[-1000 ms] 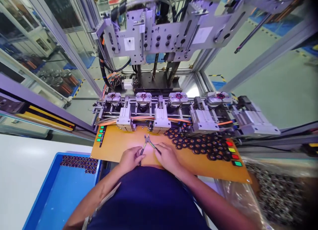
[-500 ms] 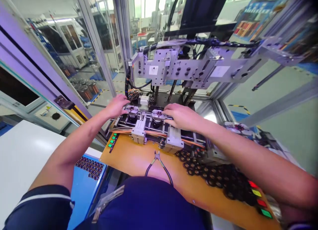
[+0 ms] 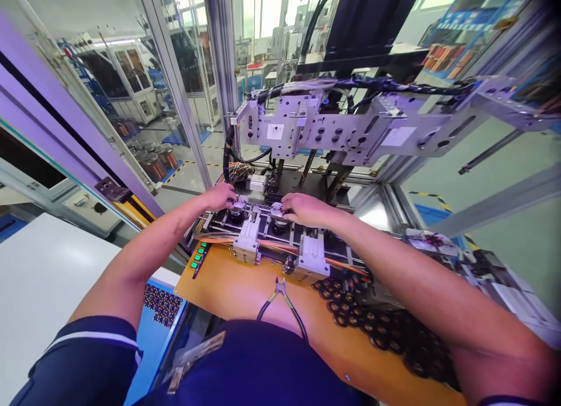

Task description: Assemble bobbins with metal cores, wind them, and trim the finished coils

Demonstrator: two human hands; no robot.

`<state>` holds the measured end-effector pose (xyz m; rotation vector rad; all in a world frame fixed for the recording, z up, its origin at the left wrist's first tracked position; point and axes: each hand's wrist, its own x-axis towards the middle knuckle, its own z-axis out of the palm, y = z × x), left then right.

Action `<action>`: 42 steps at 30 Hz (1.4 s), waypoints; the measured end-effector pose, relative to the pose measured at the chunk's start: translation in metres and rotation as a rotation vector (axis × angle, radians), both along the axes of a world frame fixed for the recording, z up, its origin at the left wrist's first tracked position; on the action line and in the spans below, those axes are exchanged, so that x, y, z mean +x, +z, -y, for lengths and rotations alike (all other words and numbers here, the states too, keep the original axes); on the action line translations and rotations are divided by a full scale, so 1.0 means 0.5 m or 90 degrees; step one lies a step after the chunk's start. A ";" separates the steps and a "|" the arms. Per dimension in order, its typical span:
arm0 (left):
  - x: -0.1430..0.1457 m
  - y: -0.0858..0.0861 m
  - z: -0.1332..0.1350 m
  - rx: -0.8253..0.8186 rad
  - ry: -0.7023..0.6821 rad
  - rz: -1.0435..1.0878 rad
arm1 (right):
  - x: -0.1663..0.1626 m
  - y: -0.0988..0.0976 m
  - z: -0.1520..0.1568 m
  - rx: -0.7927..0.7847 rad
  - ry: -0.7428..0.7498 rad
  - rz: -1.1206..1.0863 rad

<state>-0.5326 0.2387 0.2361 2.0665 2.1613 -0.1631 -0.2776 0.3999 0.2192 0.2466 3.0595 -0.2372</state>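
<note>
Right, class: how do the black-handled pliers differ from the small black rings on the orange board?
The black-handled pliers are one long tool lying alone mid-board; the small black rings are many round pieces heaped at its right. Both lie on the orange board.

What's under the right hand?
The right hand lies on a round metal holder; only the holder's left edge shows. The fingers cover its top, so any part seated there cannot be seen.
</note>
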 end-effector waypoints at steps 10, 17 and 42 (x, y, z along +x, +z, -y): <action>0.000 -0.005 -0.009 -0.020 -0.001 -0.001 | 0.000 -0.006 -0.001 -0.039 0.021 0.008; 0.009 -0.025 0.014 0.040 0.028 0.023 | 0.003 0.061 0.015 -0.084 0.029 -0.103; 0.281 -0.235 0.364 0.151 0.100 0.249 | 0.101 -0.281 0.409 -0.179 -0.026 -0.182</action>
